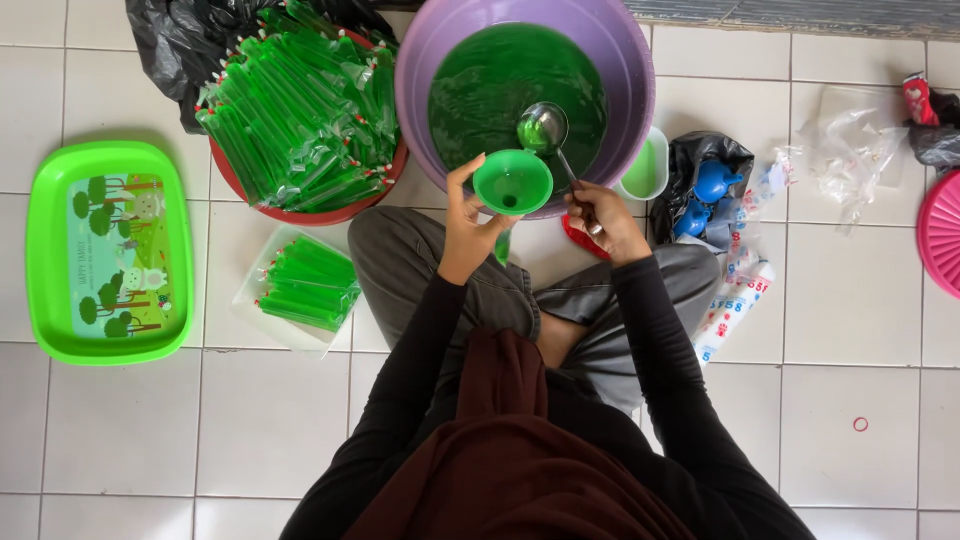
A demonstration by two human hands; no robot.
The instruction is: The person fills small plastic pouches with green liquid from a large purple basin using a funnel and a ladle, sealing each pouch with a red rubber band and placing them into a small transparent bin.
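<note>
While the ladle [543,128] hangs over the green liquid in the purple basin [420,90], its bowl sits at about one o'clock from the green funnel [512,182] and slightly apart from it, so a pour begun too early would, I judge, run down the funnel's outer wall onto the grey trousers. A fast pour could also overtop the funnel, since its spout is narrow. What the funnel feeds (a thin green tube seems to hang below it, mostly hidden by the fingers) could slip off if the pinch loosens.

The left hand [466,225] is raised with the wrist bent back, thumb and fingers closed around the funnel's neck from seven o'clock, holding the mouth roughly level just over the basin's near rim. The right hand [603,215], at four o'clock from the funnel, is closed on the ladle's handle end, the shaft slanting up toward eleven o'clock. Both forearms reach forward over the crossed legs.
</note>
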